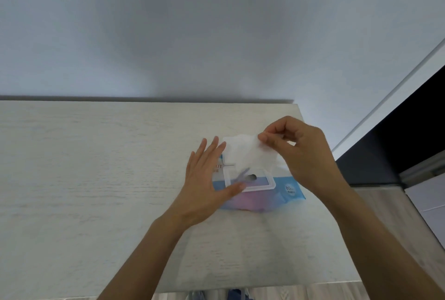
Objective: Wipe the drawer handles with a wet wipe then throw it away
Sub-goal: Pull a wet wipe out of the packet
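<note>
Right hand (297, 153): thumb and forefinger pinched together on the top right corner of the wet wipe (245, 153), other fingers curled, hand raised above the pack. Wet wipe is white, spread out below the pinch, hanging down and narrowing to a twisted tail that runs into the pack's opening (251, 177); its lower end is partly inside the pack.

Left hand (207, 184): fingers straight and slightly apart, palm down, pressing flat on the left part of the pack; thumb lies along the near left corner of the white frame round the opening. It holds nothing.

Pack of wipes (286, 190): soft, blue and pink, white rectangular frame round the opening, some print at its left end half hidden by the left hand, "80" on its right end. Lies flat on the surface (96, 167), close to the right edge, nearer the far right corner than the near one.

Surface is pale wood grain; its far edge meets a plain light wall (216, 35). Past the right edge, a white strip and a dark panel (407, 121).
</note>
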